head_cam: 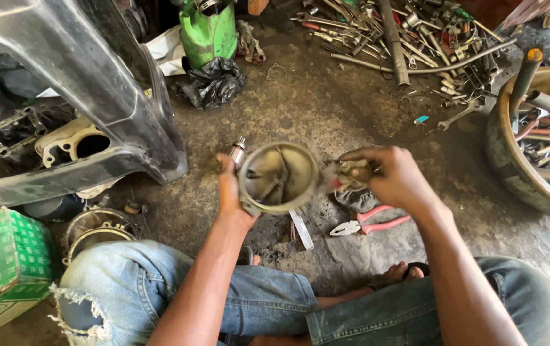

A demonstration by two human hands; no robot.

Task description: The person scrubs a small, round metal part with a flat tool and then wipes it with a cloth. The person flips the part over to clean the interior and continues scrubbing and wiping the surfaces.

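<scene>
Between hands: round metal housing (pixel 278 177), left hand (pixel 229 191) gripping; right hand (pixel 390 176) clutching rag (pixel 350 174).

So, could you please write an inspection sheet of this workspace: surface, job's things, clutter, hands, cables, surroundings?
Surface: dirty concrete floor, stained and dusty.
Job's things: round metal housing, open side toward the camera; a dirty rag at its right edge.
Clutter: pliers with pink handles on the floor below the hands; heap of wrenches and rods at the top; black plastic bag.
Hands: left hand holds the housing; right hand grips the rag.
Cables: nothing seen.
Surroundings: black plastic stool on the left, green box, green container, metal basin with tools on the right.
</scene>
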